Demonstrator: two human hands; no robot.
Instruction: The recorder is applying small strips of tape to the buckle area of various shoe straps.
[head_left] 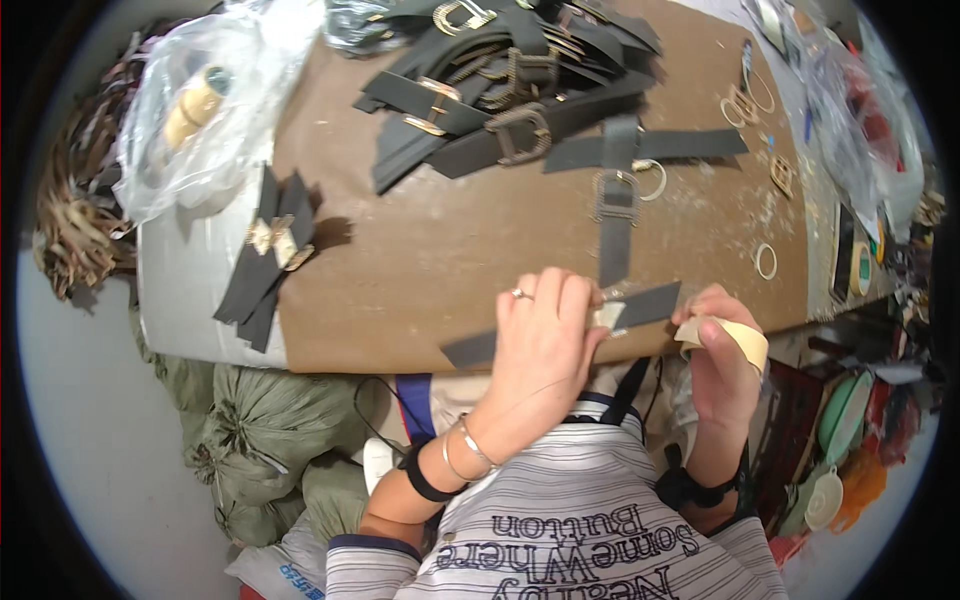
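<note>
A short black strap [652, 304] lies aslant near the table's front edge, with a pale piece of tape [607, 317] on its middle. My left hand [545, 325] is closed over the strap and presses it down, its thumb beside the tape piece. What lies under the palm is hidden. My right hand [722, 365] grips a roll of cream tape [747, 342] just off the strap's right end. Behind my left hand, another strap with a square buckle [617, 196] crosses a plain black strap [695, 146].
A heap of black buckled straps [520, 90] covers the back of the brown tabletop [420, 270]. Several taped straps [268, 255] lie at left, near a plastic bag [215, 100] with a tape roll [197, 103]. Loose rings [766, 262] lie at right. Green sacks [270, 420] stand below the edge.
</note>
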